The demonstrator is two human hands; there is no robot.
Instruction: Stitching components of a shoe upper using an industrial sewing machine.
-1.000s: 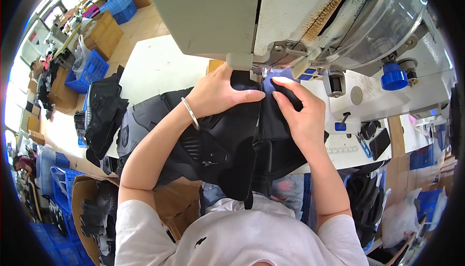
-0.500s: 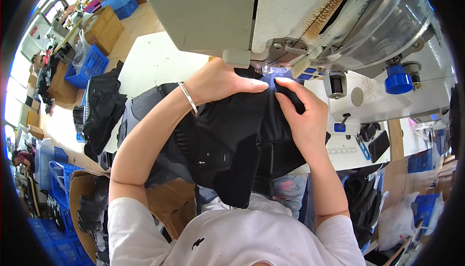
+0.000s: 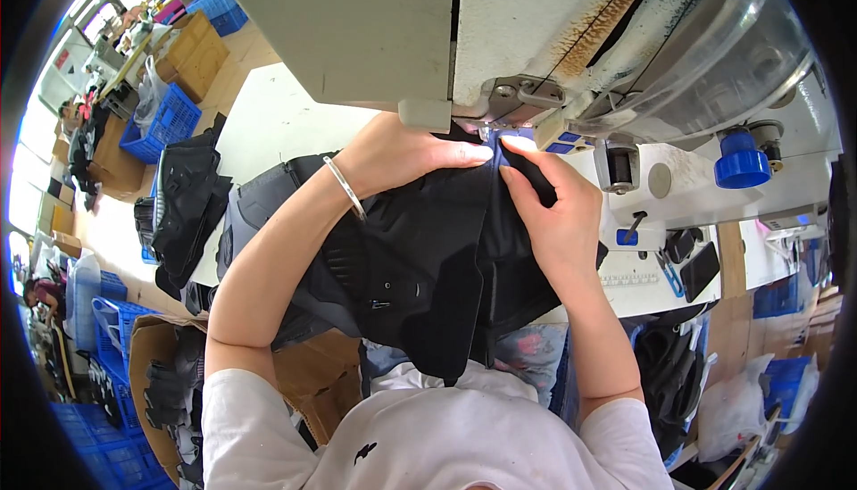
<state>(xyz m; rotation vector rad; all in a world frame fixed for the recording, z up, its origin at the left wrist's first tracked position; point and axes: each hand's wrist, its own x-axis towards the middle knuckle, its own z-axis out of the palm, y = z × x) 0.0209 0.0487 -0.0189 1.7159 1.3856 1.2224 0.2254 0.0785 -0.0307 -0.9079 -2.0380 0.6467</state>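
Note:
A black fabric piece (image 3: 420,249) with moulded ribs and a small eyelet lies across the sewing machine's bed and hangs over its front edge toward my lap. My left hand (image 3: 406,153) presses on it from the left, its thumb stretched toward the seam just below the needle area. From the right, my right hand (image 3: 562,209) pinches the fabric at that seam between thumb and forefinger. The thumb of one hand and fingertips of the other almost meet there. The sewing machine's head (image 3: 357,35) hangs over both hands and hides the left fingers.
More black pieces (image 3: 186,209) are stacked at the table's left. A carton (image 3: 147,374) of dark pieces stands below. Blue-handled snips (image 3: 669,276), a phone (image 3: 700,271) and a ruler (image 3: 629,279) lie at right. A bobbin (image 3: 618,167) and blue knob (image 3: 741,160) sit on the machine.
The machine head shows slightly larger and further left, as my view shifts. Both hands stay on the seam, and the fabric has crept slightly toward the needle area.

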